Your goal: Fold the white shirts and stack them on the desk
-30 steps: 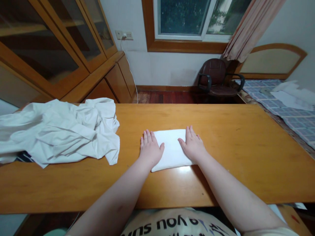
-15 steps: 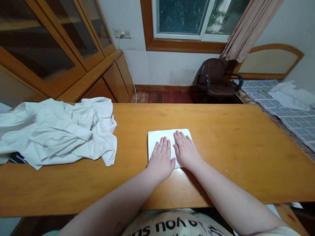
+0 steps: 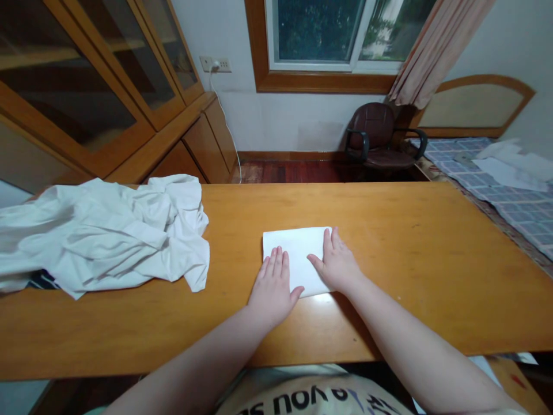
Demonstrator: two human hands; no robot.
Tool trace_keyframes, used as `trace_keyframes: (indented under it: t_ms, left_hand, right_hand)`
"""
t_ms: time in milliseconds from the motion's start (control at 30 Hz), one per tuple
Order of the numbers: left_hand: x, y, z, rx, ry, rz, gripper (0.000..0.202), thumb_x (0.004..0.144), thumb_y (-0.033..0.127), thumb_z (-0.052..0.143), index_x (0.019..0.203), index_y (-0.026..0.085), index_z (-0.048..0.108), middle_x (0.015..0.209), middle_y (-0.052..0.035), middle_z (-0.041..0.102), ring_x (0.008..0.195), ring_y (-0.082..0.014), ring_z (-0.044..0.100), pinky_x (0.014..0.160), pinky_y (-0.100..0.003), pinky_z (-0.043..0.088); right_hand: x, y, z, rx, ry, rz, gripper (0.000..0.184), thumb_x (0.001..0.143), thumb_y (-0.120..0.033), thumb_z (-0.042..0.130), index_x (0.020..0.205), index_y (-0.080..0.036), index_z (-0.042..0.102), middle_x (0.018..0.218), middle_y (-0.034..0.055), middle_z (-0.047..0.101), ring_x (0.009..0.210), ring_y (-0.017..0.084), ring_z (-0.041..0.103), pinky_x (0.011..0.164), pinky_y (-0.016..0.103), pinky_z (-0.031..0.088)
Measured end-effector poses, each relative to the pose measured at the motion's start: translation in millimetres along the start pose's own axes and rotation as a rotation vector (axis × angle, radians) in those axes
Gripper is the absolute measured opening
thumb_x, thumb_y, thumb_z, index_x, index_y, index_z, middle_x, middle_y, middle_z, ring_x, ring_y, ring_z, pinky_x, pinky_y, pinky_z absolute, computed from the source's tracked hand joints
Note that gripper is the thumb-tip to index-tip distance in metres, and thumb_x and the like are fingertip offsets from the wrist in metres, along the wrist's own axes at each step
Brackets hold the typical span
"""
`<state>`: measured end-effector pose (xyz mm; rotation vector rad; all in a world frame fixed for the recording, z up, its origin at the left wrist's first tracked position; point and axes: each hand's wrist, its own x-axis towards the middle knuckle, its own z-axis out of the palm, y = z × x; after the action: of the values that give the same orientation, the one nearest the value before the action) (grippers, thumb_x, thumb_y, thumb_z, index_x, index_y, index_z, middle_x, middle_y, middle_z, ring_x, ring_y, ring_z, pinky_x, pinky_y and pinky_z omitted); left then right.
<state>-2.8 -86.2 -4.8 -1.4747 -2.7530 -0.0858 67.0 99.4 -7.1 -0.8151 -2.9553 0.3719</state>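
The surface [image 3: 410,259] is glossy orange-brown wood. On the middle of the surface, the folded cloth [image 3: 298,253] is plain white. At the surface's left end, the crumpled sheet [image 3: 108,236] is white with grey creases. Left of the surface, the cabinet [image 3: 173,144] is honey-brown wood with dark glass. Beyond the surface, the floor [image 3: 302,171] is reddish-brown, the office chair [image 3: 375,135] dark maroon with black armrests, the window frame [image 3: 259,52] brown, and the curtain [image 3: 436,46] pale pink. Right of the surface, the bed cover [image 3: 518,202] has a blue-grey check. Below the surface's near edge, the shirt [image 3: 311,397] is cream with dark lettering.
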Motion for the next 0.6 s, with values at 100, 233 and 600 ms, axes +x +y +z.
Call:
trace_keyframes:
  t_ms: [100, 233, 600]
  left_hand:
    - [-3, 2, -1.8, 0.016, -0.017, -0.110, 0.087, 0.082, 0.056, 0.046, 0.142, -0.004, 0.028, 0.151, -0.0256, 0.020, 0.142, -0.0325, 0.014, 0.115, -0.046, 0.017]
    - [-5, 7, -7.5, 0.033, -0.064, -0.180, 0.094, 0.080, 0.060, 0.047, 0.142, -0.008, 0.027, 0.150, -0.0283, 0.020, 0.141, -0.0344, 0.017, 0.115, -0.046, 0.015]
    - [46, -13, -43.6, 0.000, -0.079, -0.070, 0.073, 0.089, 0.056, 0.035, 0.142, 0.006, 0.035, 0.150, -0.0176, 0.031, 0.141, -0.0337, 0.017, 0.113, -0.052, 0.014]
  right_hand:
    - [1, 4, -1, 0.027, -0.024, 0.033, 0.098, 0.083, -0.067, 0.038, 0.146, 0.005, 0.016, 0.150, 0.0303, 0.016, 0.140, 0.036, 0.019, 0.109, 0.047, 0.025]
    - [2, 6, -2, 0.059, -0.037, 0.032, 0.099, 0.082, -0.067, 0.039, 0.146, 0.004, 0.015, 0.151, 0.0288, 0.016, 0.141, 0.034, 0.016, 0.110, 0.045, 0.023]
    - [9, 12, -10, 0.098, 0.094, 0.044, 0.082, 0.087, -0.056, 0.039, 0.147, -0.002, 0.022, 0.151, 0.0250, 0.023, 0.141, 0.034, 0.017, 0.110, 0.052, 0.020]
